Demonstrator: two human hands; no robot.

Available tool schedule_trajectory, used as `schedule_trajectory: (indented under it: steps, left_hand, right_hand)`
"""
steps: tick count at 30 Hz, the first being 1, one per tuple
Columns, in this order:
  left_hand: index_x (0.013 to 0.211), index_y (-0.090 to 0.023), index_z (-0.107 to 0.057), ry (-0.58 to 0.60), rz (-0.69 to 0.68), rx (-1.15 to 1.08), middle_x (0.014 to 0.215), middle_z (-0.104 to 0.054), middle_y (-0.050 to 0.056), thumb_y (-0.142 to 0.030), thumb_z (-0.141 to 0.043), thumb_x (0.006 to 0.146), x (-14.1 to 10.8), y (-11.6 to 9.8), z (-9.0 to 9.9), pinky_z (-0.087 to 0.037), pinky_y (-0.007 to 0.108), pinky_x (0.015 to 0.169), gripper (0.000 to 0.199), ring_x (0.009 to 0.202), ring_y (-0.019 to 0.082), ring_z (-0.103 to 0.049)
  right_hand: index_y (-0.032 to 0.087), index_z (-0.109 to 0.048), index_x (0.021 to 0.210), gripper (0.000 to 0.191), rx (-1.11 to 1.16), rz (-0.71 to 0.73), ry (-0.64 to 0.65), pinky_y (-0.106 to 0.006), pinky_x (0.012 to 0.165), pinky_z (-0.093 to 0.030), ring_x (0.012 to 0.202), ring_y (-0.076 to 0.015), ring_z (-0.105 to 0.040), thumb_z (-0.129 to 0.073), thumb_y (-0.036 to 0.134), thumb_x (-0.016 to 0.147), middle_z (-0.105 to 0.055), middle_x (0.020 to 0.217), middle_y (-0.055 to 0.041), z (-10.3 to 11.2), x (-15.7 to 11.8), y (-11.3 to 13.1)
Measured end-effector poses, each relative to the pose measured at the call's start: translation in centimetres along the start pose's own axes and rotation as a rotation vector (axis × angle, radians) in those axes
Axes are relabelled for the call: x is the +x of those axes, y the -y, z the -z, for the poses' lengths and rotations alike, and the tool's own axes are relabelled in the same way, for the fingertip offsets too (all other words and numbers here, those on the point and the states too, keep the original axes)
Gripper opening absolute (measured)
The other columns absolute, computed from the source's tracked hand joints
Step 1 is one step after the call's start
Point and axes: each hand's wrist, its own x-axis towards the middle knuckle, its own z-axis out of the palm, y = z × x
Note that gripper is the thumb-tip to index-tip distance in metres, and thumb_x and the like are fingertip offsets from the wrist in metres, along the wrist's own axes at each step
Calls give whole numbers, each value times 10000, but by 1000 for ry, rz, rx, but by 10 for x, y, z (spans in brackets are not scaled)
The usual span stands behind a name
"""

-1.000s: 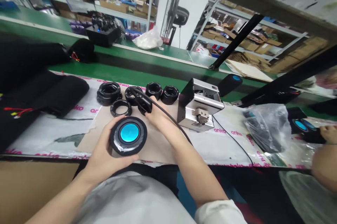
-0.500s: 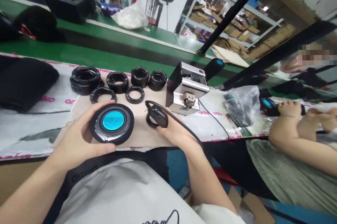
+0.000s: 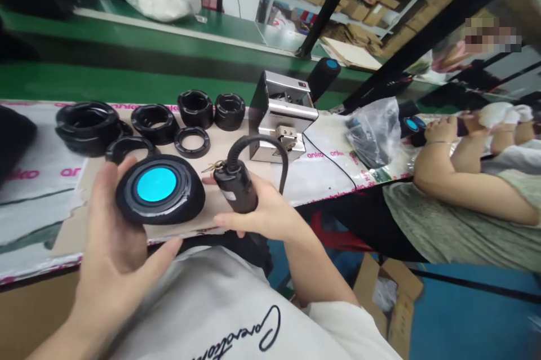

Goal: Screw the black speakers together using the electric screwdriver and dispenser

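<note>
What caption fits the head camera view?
Left hand holds a blue-centred black disc; right hand grips a corded black tool.

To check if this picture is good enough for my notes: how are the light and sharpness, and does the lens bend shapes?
In the head view, the light is bright and even, with soft shadows; the round black part shows little glare; the left hand looks slightly soft; the wide lens makes the black bar lean; a mosaic patch hides detail at upper right.
</note>
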Motion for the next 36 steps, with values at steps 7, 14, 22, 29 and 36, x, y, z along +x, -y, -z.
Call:
schedule_trajectory:
  steps: [7,14,22,29,36]
  left_hand:
    - [1689,-484,-405,289,-32,147,1732,-502,78,-183,-1049,441,26,18,32,-473,665,1264,1437,1583,488,-486]
    - [1639,-353,-540,160,-111,264,1471,-713,111,-351,-1104,384,47,21,18,-568,642,1183,1376,1321,448,-707]
    - [1679,-395,-462,77,-180,159,1514,-685,72,-341,-1033,526,23,24,0,-506,606,1248,1288,1364,406,-683]
    - [1604,-276,-585,-255,-241,455,1563,-625,92,-392,-1035,373,18,20,20,-394,671,1312,1315,1430,476,-591]
    - [1685,-366,-433,-46,-237,219,1646,-567,97,-236,-1045,406,29,21,21,-426,672,1306,1423,1543,453,-522]
  right_hand:
    - [271,-659,1343,539,-208,15,-322,-198,498,-581,634,-76,-622,-880,358,859,-727,1333,-44,32,-8,2]
    - [299,-599,1365,540,-230,-45,-369,-274,615,-614,741,-149,-678,-830,395,887,-736,1227,-29,24,-13,-6]
    - [266,-610,1449,590,-762,-98,-408,-457,1065,-589,1253,-348,-712,-822,375,910,-728,1374,-84,17,35,-22]
    - [250,-643,1441,575,-922,-76,-256,-420,1018,-597,1216,-339,-732,-614,105,886,-744,1355,-101,28,30,-35]
    - [246,-552,1505,533,-946,-98,-414,-399,1010,-604,1229,-308,-723,-659,319,988,-728,1370,-102,41,7,-16]
